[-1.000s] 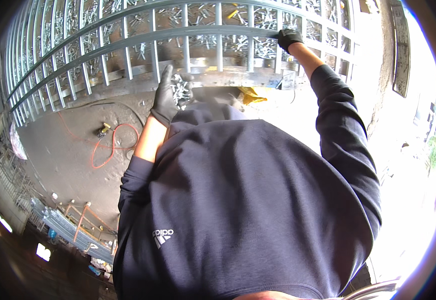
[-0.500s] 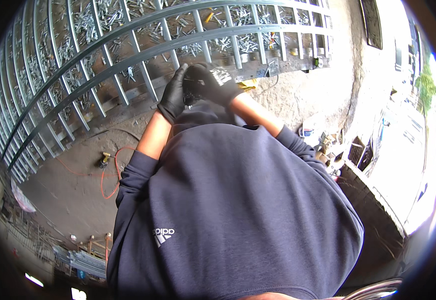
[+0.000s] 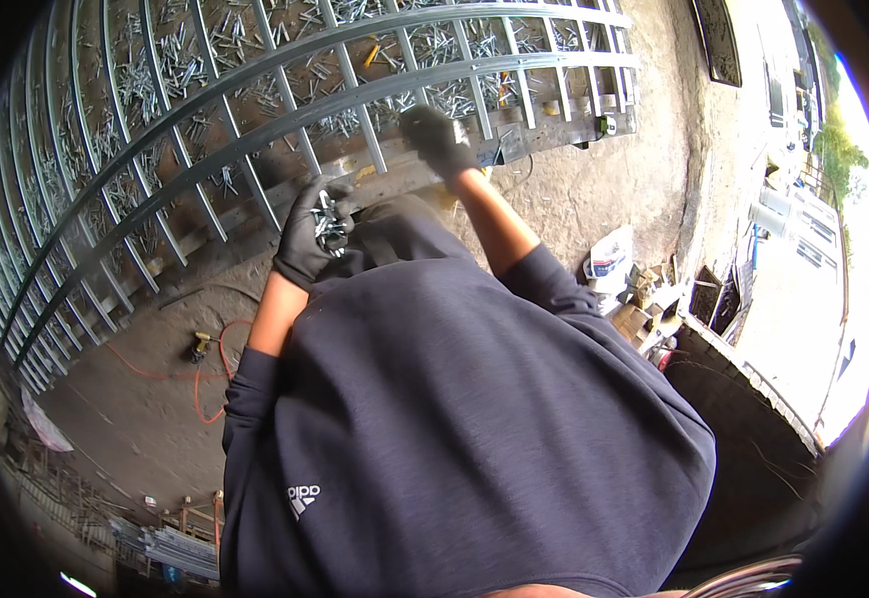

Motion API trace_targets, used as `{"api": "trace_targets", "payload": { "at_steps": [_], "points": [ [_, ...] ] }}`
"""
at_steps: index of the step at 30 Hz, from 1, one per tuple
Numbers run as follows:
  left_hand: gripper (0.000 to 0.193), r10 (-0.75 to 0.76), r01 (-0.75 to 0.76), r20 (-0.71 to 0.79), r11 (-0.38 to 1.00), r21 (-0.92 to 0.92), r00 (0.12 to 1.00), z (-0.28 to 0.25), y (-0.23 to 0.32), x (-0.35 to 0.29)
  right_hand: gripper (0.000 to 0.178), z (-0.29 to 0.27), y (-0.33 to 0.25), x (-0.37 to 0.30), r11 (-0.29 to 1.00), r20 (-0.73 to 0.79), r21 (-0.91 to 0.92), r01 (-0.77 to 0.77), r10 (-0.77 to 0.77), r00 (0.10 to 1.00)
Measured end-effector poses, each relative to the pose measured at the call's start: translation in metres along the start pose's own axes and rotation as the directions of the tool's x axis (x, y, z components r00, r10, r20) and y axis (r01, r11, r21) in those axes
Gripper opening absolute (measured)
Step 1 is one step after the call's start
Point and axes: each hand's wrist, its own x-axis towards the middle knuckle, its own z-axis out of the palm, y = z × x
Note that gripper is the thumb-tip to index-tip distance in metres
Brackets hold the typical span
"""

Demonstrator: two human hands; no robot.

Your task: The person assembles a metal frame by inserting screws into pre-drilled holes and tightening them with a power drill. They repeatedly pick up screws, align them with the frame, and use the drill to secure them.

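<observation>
We see a small heap of screws (image 3: 331,225) in our left hand (image 3: 307,237), close in front of the body and near the surface's edge. That hand is gloved in black and half open, its fingers curled into a cup around the heap. Our right hand (image 3: 439,142), also gloved, is apart from it, just beside the frame's near rail (image 3: 354,97); it is blurred, so we cannot tell how far its fingers are open or whether they hold anything.

As far as we can judge, the work is partway along: one handful is gathered, while many loose pieces (image 3: 140,92) lie scattered beneath the frame. The bars (image 3: 362,133) already lie across two rails in an even row. We cannot tell from here whether any screw is set in the metal.

Under the frame is the brown surface (image 3: 384,185), with a yellow piece (image 3: 371,55) among the scatter and a green-and-black object (image 3: 606,126) at its right end. Farther out, a yellow tool (image 3: 201,346) and an orange hose (image 3: 198,394) lie on the floor (image 3: 125,429) to our left, and a white bag (image 3: 609,254) is to our right.
</observation>
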Motion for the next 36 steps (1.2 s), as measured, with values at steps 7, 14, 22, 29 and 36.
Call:
{"api": "trace_targets", "payload": {
  "at_steps": [7, 14, 22, 29, 36],
  "points": [
    [0.04, 0.188, -0.198, -0.067, 0.954, -0.223, 0.98, 0.004, -0.009, -0.041, 0.022, -0.052, 0.092, 0.127, 0.701, 0.143, -0.661, 0.268, -0.233, 0.962],
    [0.036, 0.238, -0.262, -0.137, 0.946, -0.193, 0.961, 0.016, -0.04, -0.045, 0.028, -0.061, 0.093, 0.172, 0.834, 0.274, -0.491, 0.252, -0.127, 0.953],
    [0.039, 0.309, -0.342, -0.201, 0.926, -0.16, 0.93, 0.013, -0.05, -0.038, 0.061, -0.061, 0.022, 0.164, 0.707, 0.286, -0.69, 0.157, 0.067, 0.956],
    [0.038, 0.373, -0.412, -0.205, 0.888, -0.204, 0.905, 0.002, -0.045, -0.039, 0.03, -0.038, 0.034, 0.146, 0.44, 0.36, -0.794, 0.419, -0.216, 0.908],
    [0.046, 0.393, -0.421, -0.208, 0.9, -0.112, 0.896, -0.006, -0.035, -0.045, 0.058, -0.048, 0.01, 0.145, 0.556, 0.342, -0.776, 0.298, -0.027, 0.939]
  ]
}}
